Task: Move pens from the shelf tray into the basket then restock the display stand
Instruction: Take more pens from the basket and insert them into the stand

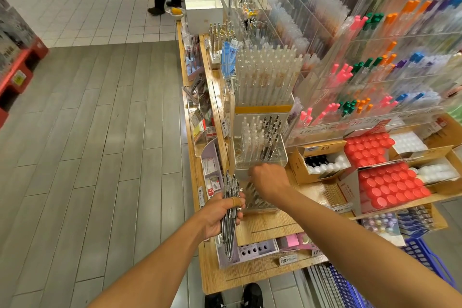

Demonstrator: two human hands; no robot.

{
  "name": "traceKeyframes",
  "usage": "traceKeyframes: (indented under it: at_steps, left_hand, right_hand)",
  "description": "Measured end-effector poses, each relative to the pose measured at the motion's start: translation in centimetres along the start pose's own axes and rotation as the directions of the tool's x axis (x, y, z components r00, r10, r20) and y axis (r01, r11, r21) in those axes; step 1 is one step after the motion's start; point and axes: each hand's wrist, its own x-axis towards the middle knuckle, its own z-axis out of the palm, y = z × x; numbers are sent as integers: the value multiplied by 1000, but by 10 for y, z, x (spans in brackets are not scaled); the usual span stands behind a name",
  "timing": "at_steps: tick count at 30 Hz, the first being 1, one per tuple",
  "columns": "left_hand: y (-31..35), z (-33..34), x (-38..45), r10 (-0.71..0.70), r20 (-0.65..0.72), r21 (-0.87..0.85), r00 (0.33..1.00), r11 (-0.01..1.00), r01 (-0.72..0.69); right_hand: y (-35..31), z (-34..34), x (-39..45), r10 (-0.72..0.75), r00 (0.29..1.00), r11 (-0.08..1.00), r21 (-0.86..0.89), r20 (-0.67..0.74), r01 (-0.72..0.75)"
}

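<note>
**Restocking a clear pen stand at a stationery shelf**

A wooden shelf (270, 226) runs along a wall of acrylic pen racks (375, 57). At lower right, the corner of a blue plastic basket (425, 255) shows beside the shelf. On the shelf stands a clear tiered display stand (260, 155); its upper holes carry translucent and dark pens, and several front holes are bare. The left hand (220, 217) grips a bundle of slim silver pens (230, 207), tips down. The right hand (268, 180), fingers curled, reaches to the stand's lower tier; whether it holds a pen cannot be told.
</note>
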Motion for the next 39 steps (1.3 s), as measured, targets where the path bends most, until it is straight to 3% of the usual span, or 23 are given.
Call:
traceKeyframes:
  at_steps: [4,6,7,9,10,12,16,20,24,27,30,33,39]
  left_hand:
    - [1,1,-1,-2,5,15,1000,1000,2]
    - [1,3,-1,-1,18,22,1000,1000,1]
    - [2,4,-1,-1,24,16,1000,1000,0]
    - [3,6,0,-2,39,2,999,1000,2]
    - [3,7,-1,-1,51,-4,999,1000,1]
    - [3,8,-1,3,71,-12,997,1000,-2]
    - [2,7,-4,-15,111,1,994,1000,15]
    - [1,8,-4,-49,177,19,983,999,46]
    - [-4,4,0,-53,193,28,980,998,49]
    - [-12,-6,2,-78,124,31,989,997,74]
    - [-23,-20,5,-108,-30,25,994,994,109]
    - [-29,-30,6,-134,-94,-34,986,991,132]
    - [-22,-24,9,-120,-76,-98,990,989,113]
  right_hand:
    - [-10,-6,0,-1,1000,1000,28,-1,1]
    - [-14,-5,-1,-41,995,972,227,-94,61]
    - [-14,-5,-2,-40,993,896,436,-110,85]
    - [-10,-9,-7,-27,999,539,842,42,-21]
    - [-8,-10,-11,-57,990,373,922,131,-101]
    - [-3,-12,-16,-113,969,215,958,220,-192]
    - [8,-17,-18,-175,943,8,958,285,-288]
    - [10,-23,-21,-157,950,59,963,269,-262]
    - [15,-29,-23,-55,981,-91,977,187,-192]
    - [25,-30,-25,119,993,17,1000,13,-15]
    - [30,-21,-32,204,964,289,951,-171,107]
    - [28,-5,-38,147,960,557,822,-240,120]
    - [20,12,-33,47,977,765,636,-207,98]
